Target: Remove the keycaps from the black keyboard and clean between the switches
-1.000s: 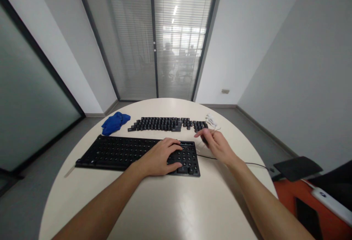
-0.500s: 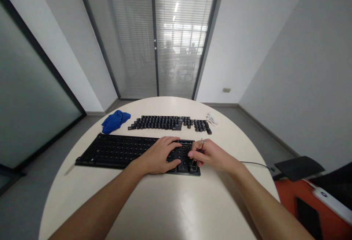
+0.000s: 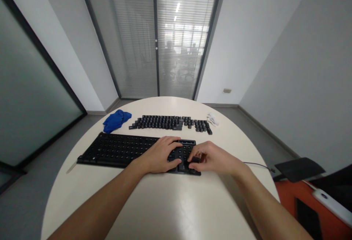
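Observation:
A black keyboard base (image 3: 118, 150), with most of its keycaps off, lies across the table. My left hand (image 3: 161, 155) rests on its right part, fingers spread and holding nothing. Over the base's right end, my right hand (image 3: 207, 157) is pinched around a dark keycap (image 3: 195, 159) at the number pad. Behind the base, loose black keycaps (image 3: 159, 122) stand in rows, with a smaller group (image 3: 202, 125) to their right. The wire tool seen earlier is hard to make out within the right hand.
A blue cloth (image 3: 117, 120) lies at the back left and a white crumpled item (image 3: 212, 119) at the back right of the round table (image 3: 154, 203). A thin pale stick is by the base's left corner. A black cable runs off to the right.
My right hand has turned and its fingers have closed on a dark keycap; the wire tool no longer points down at the keys. My left hand has stayed in place.

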A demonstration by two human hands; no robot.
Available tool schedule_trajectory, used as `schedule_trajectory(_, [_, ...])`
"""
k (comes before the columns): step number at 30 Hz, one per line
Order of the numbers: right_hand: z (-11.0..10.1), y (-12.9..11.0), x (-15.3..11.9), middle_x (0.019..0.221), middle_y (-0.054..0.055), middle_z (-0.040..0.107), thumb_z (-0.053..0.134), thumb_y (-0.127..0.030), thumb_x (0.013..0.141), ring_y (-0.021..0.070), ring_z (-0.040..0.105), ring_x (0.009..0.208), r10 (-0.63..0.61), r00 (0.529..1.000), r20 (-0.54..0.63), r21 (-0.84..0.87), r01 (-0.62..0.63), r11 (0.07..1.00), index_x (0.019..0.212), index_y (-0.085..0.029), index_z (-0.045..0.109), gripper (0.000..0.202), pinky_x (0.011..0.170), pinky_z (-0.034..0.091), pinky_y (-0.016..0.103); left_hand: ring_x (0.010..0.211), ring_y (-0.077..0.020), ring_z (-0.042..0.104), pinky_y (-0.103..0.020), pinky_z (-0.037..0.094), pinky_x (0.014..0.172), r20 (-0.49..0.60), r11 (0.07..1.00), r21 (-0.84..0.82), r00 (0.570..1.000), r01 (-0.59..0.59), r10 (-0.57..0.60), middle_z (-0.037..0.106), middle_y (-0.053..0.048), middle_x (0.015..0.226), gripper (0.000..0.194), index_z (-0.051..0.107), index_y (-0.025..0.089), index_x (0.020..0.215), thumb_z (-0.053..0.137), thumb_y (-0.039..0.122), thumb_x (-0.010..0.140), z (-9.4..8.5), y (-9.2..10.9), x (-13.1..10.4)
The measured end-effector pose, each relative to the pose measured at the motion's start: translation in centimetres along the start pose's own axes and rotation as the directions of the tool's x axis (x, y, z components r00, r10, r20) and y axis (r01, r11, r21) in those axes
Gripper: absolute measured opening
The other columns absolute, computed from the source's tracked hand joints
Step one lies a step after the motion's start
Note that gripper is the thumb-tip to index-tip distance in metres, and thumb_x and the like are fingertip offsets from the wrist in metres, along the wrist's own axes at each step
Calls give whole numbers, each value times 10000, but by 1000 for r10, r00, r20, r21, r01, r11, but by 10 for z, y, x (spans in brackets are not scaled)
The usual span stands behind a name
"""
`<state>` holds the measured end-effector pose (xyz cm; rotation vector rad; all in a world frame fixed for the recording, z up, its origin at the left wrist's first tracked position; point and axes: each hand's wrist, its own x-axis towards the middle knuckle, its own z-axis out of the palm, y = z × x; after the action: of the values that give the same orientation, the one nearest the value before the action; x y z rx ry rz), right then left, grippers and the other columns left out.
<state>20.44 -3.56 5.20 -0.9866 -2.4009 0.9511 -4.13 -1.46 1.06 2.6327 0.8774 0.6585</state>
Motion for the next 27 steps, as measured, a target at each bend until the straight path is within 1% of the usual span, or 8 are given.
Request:
schedule_trajectory(5, [-6,4,-3,807,28,754,641,-351,883,158,659,687,24,999,22,38,-25,999,932,-189,760,207,660,515,254,1347,-279,441,-477,346,1156,7,1000,10,1000,6,-6,493,-132,1446,482,554,196,1310,644,362,867,0,0,0])
schedule_trajectory(9, [-11,6,-4,760,21,746,585,-393,925,165,650,676,80,993,86,30,-83,996,854,-170,753,288,628,495,258,1349,-278,437,-475,341,1161,8,1000,24,1000,0,0,485,-131,1452,500,550,192,1316,649,361,857,1,-1,-1])
schedule_trajectory(14, [-11,6,-6,848,49,774,550,-402,948,202,710,765,129,984,123,141,-146,979,905,-168,734,301,685,534,281,1343,-291,443,-491,347,1151,2,1000,13,1000,0,0,484,-127,1453,511,549,207,1314,667,342,836,1,-2,-1])
schedule_trajectory(19, [-11,13,-6,855,62,776,548,-458,943,222,721,812,167,978,124,236,-193,952,898,-171,721,338,730,553,308,1326,-294,458,-489,356,1141,4,1000,4,1000,2,-2,496,-130,1441,514,557,206,1307,679,341,826,0,0,0])
schedule_trajectory(21, [-11,16,-4,848,64,777,553,-476,937,223,718,800,165,983,74,223,-178,959,884,-170,731,358,739,552,321,1318,-295,466,-491,360,1136,1,1000,0,1000,6,-6,503,-129,1434,508,563,212,1303,681,349,828,0,0,0])
schedule_trajectory(23, [-10,17,-1,856,64,776,553,-479,939,216,710,797,147,989,-28,157,-141,977,883,-175,745,364,748,542,318,1319,-292,468,-492,363,1132,-10,1000,-11,1000,11,-11,514,-123,1428,492,570,221,1297,678,365,839,0,-1,0])
schedule_trajectory(25, [-8,17,3,890,65,773,541,-475,949,206,699,817,116,983,-140,88,-105,991,877,-183,756,370,755,527,301,1318,-285,474,-487,367,1129,-22,1000,-23,1000,19,-19,535,-118,1412,466,583,222,1279,673,393,855,2,-2,1])
schedule_trajectory(27, [-4,16,8,929,63,766,528,-462,960,196,692,838,101,973,-209,64,-89,994,905,-187,757,362,746,516,282,1288,-274,506,-473,387,1112,-52,998,-39,998,41,-43,575,-108,1374,416,611,221,1229,681,398,859,4,-2,3])
